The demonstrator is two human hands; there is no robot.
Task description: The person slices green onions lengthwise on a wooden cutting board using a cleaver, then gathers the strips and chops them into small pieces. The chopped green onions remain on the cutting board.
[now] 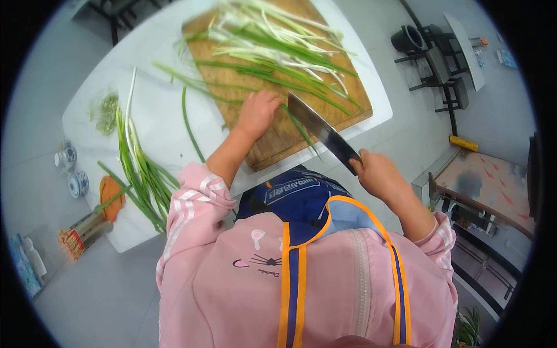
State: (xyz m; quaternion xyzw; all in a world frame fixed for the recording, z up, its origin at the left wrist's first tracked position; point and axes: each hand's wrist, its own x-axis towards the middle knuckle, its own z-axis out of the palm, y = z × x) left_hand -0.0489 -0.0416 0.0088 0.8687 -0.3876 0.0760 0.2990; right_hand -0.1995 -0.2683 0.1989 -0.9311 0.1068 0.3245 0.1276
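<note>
My left hand [260, 114] presses with curled fingers on a long green scallion leaf [300, 126] lying over the wooden cutting board [278, 143]. Its loose end hangs past the board's near edge. My right hand [379, 175] grips the handle of a kitchen cleaver [321, 132]. The blade slants up and left, its tip close to my left fingertips; whether it touches the leaf or the board I cannot tell. Beyond both hands, a heap of scallions [278, 56] with white stems and green tops covers the far part of the board.
The board rests on a white tabletop [148, 113]. To the left lie more scallions [143, 174], green trimmings [106, 114], an orange cloth [112, 198], a chopstick holder [87, 232] and blue-and-white porcelain pots [78, 183]. Chairs [437, 65] and a black bin [408, 39] stand right.
</note>
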